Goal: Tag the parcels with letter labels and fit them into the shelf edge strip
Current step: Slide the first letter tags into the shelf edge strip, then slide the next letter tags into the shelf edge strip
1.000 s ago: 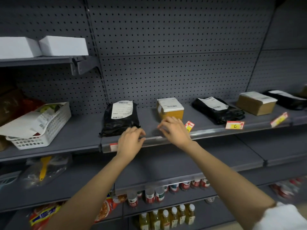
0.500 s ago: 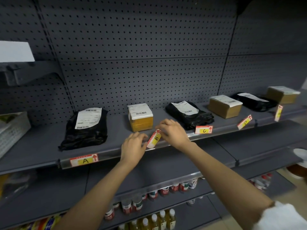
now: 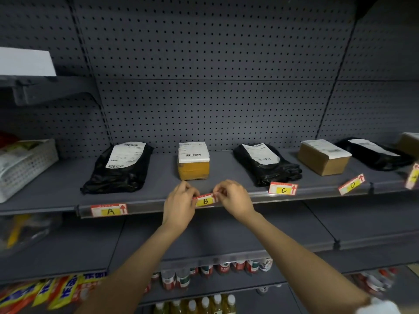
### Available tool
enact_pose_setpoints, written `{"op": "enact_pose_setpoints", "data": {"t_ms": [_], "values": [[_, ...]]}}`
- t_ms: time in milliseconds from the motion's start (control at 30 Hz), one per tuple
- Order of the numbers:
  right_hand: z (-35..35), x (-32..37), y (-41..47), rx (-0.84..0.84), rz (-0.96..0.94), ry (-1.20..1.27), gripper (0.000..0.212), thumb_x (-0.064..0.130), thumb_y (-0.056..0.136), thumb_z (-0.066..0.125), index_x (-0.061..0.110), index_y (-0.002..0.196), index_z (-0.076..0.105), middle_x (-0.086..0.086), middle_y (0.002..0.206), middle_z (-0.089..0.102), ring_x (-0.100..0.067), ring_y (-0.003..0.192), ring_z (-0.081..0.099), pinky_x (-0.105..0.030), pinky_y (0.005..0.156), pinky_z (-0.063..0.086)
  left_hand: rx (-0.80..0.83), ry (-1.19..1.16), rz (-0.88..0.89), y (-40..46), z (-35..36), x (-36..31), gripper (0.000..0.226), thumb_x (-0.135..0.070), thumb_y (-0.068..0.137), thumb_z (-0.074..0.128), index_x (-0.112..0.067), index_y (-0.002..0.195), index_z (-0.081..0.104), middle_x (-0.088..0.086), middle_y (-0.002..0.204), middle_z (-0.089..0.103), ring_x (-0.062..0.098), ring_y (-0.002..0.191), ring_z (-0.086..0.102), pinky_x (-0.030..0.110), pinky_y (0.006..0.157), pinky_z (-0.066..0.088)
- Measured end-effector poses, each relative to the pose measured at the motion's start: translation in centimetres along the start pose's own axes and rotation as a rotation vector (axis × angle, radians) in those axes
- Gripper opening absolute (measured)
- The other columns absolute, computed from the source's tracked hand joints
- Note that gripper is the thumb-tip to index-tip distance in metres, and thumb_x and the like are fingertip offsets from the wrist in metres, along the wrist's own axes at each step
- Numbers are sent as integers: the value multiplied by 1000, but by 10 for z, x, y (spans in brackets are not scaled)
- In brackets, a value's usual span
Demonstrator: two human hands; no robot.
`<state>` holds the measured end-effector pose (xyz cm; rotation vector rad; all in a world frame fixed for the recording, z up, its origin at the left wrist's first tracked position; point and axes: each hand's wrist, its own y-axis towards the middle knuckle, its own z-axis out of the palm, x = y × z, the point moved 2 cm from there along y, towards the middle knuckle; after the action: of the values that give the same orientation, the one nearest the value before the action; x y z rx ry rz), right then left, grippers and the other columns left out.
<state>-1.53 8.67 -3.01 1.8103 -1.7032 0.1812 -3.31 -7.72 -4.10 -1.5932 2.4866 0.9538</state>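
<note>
My left hand (image 3: 179,208) and my right hand (image 3: 235,199) pinch the two ends of the B label (image 3: 205,201), held level against the shelf edge strip (image 3: 149,206) below the yellow taped box (image 3: 193,164). The A label (image 3: 109,210) sits flat in the strip under the left black bag parcel (image 3: 120,168). The C label (image 3: 283,189) lies loose and tilted by the second black bag (image 3: 265,165). The D label (image 3: 352,184) leans askew in front of the brown box (image 3: 324,156). Another black bag (image 3: 374,155) lies further right.
A white basket (image 3: 25,164) holding papers stands at the shelf's left end. A further label (image 3: 413,179) hangs at the right edge. Lower shelves carry bottles (image 3: 199,302) and yellow snack packs (image 3: 54,293). A white box (image 3: 25,62) rests on the upper left shelf.
The B label was tilted between my fingers; now both hands hold it level against the strip. The view has swung slightly back to the left.
</note>
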Motion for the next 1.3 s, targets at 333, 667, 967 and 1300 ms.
{"op": "enact_pose_setpoints", "data": {"t_ms": [333,667,967,1300], "values": [[14,-4,-4,-39,-135,-41,10,17,85,64,20,91,72,-1,91,62,-18,90,54,-28,73,43,-53,55,-64,-22,-8,15,22,-9,83,62,-18,103,65,6,104,55,23,96,55,40,76,51],[18,3,-3,-51,-10,40,9,18,83,68,20,89,75,-2,88,62,-17,91,51,-24,74,38,-24,33,-73,-23,-8,23,25,-10,85,59,-18,109,61,4,104,59,23,99,54,36,84,47],[17,5,-7,-55,30,60,9,18,81,70,20,88,75,3,83,55,-14,90,50,-24,71,37,8,11,-41,-21,-13,26,25,-11,85,59,-18,109,61,3,105,60,21,100,54,36,85,48],[16,9,-9,-54,54,43,7,19,83,67,20,88,73,-2,97,64,-19,97,54,-32,86,44,29,28,-6,-23,-20,18,22,-13,84,61,-20,106,61,2,104,59,19,99,55,35,82,49]]}}
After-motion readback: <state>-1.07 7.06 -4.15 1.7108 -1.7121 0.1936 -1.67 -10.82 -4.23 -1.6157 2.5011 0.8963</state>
